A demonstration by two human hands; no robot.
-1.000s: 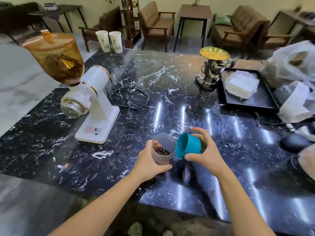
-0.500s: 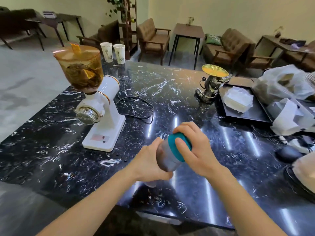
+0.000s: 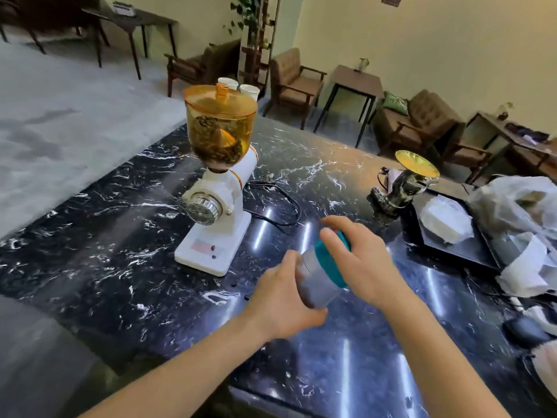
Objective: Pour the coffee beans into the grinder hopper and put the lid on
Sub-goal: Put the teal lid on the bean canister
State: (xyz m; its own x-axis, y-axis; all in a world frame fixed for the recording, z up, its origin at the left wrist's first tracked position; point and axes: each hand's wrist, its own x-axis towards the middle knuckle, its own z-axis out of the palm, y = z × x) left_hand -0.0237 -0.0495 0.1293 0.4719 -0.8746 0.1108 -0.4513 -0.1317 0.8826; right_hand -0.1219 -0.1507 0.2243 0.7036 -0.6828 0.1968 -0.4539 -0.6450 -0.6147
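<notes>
A white coffee grinder point(image 3: 217, 230) stands on the black marble counter point(image 3: 120, 267). Its amber hopper point(image 3: 220, 131) holds beans and its amber lid point(image 3: 220, 99) sits on top. In front of it, above the counter, my left hand point(image 3: 280, 300) grips a small frosted jar point(image 3: 316, 282), which is tilted to the right. The jar's teal cap point(image 3: 330, 260) is on its mouth, and my right hand point(image 3: 358, 257) wraps around that cap. What the jar holds is hidden.
A few loose beans point(image 3: 239, 291) lie on the counter and on the grinder's base. A black cable point(image 3: 277, 206) trails behind the grinder. A metal gadget with a gold dish point(image 3: 404, 179), a black tray point(image 3: 458, 245) and white bags point(image 3: 518, 212) crowd the right side.
One second ago the teal cap was off beside the open jar with beans showing. The cap is now on the jar under my right hand, and my view has swung toward the grinder.
</notes>
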